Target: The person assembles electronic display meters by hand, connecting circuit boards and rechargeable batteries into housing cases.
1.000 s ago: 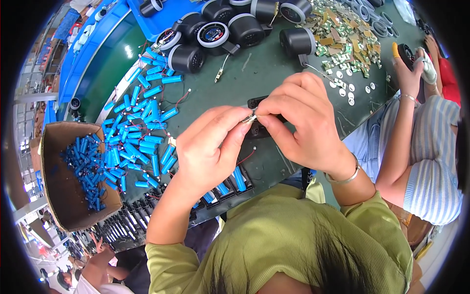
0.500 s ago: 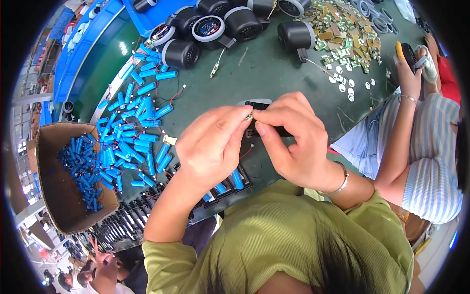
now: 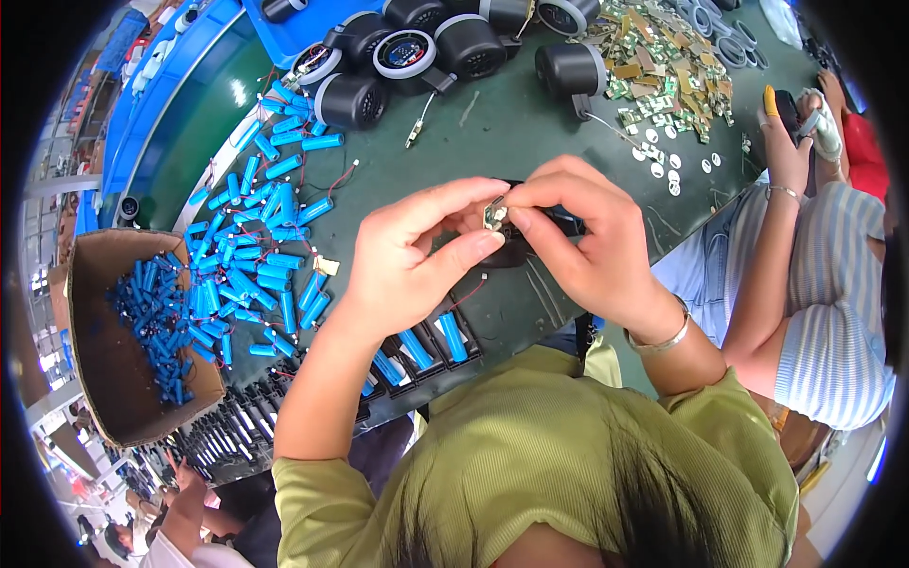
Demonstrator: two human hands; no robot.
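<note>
A small green circuit board [image 3: 492,214] with pale parts on it is pinched between the thumb and fingers of my left hand [image 3: 421,237]. At the board's right edge, my right hand [image 3: 587,222] has its thumb and forefinger closed together; the exact bit they grip is too small to make out. Just behind and below the hands is a black round housing [image 3: 511,254], mostly covered by them. Nearer to me, several blue cylindrical batteries [image 3: 453,337] sit in black holders at the table's front edge. A thin red wire with a small white plug runs up from there.
Loose blue batteries [image 3: 275,275] with wires spread across the left, beside a cardboard box [image 3: 90,312] of more. Black housings [image 3: 471,47] with grey rims stand at the back. Circuit boards [image 3: 677,80] and white discs [image 3: 673,175] lie back right. Another person's arm [image 3: 762,256] is at right.
My hands have turned and shifted, so the circuit board between them shows more plainly. My left fingers have opened out into a wider curve. The batteries in their holders are more uncovered.
</note>
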